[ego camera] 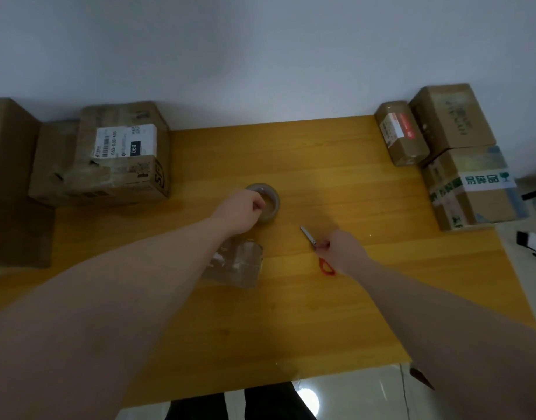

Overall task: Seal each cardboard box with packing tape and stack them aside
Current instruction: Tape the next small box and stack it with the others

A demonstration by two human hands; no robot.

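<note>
- The left hand [245, 209] is curled over the near rim of the tape roll [265, 201], which lies flat on the yellow worktop [321, 313] about mid-way across; the fingers seem to grip its edge
- The right hand [341, 248] pinches the red-handled scissors [316, 248] at the pivot; the blades look closed and point away towards the far left, and the tool lies on or just above the worktop
- No box sits in front of the person at this moment, so I judge this to be a pause between boxes, with both tools in hand
- On the right, three boxes are grouped: a small labelled box [401, 133], a plain box [451, 116] behind it, and a box with green printed tape [469, 186] nearer; these look taped, so probably done and set aside
- On the left stand a big labelled box [121, 153], a lower box [53, 165] beside it and a tall box [9, 183] at the edge; whether their flaps are sealed I cannot tell, and they may be what is left
- A crumpled clear wrapper [238, 266] lies just under the left forearm, near the roll; it would be in the way of a box set down there
- Dark items [533, 244] at the far right edge are too cut off to name
</note>
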